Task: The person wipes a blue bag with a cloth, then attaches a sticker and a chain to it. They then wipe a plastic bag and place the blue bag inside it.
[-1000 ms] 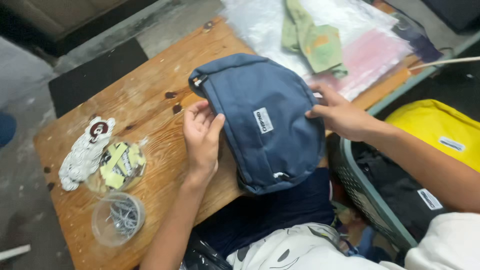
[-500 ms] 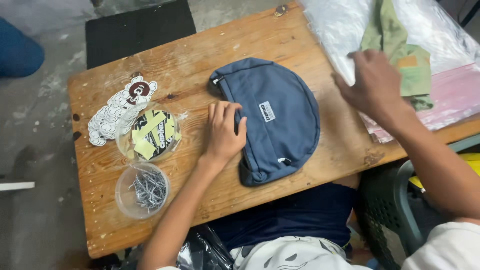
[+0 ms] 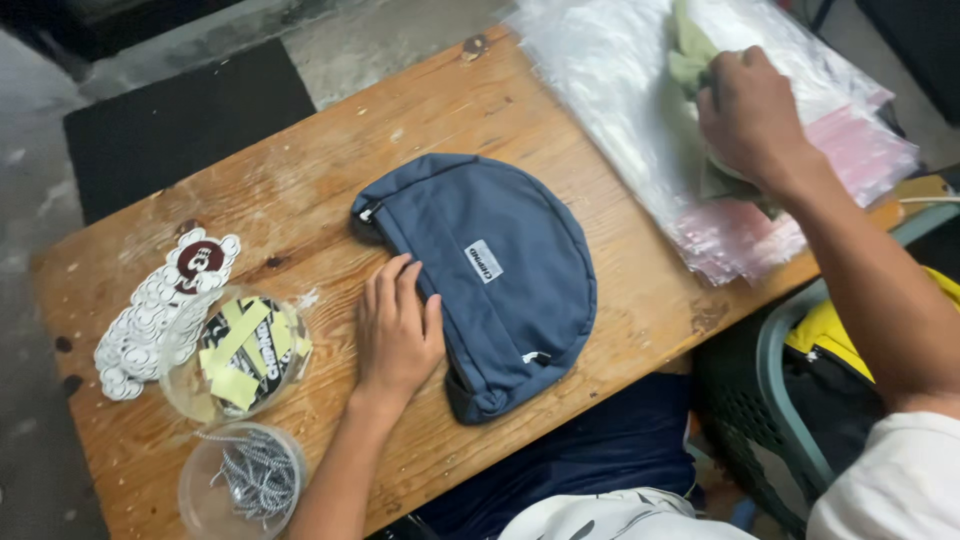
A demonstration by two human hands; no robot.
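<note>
Scuffed wooden desk (image 3: 300,190): my left hand (image 3: 398,330) lies open, palm flat beside the blue half-moon fabric pouch (image 3: 495,275) at centre, right hand (image 3: 748,115) closed on olive cloth (image 3: 690,55) over clear plastic bags (image 3: 620,110); best lift cloth cleanly, pouch kept pinned.

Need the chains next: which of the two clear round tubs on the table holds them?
The clear tub at the table's near left corner, full of silvery ball chains. The other tub, just beyond it, holds yellow and black labels.
</note>
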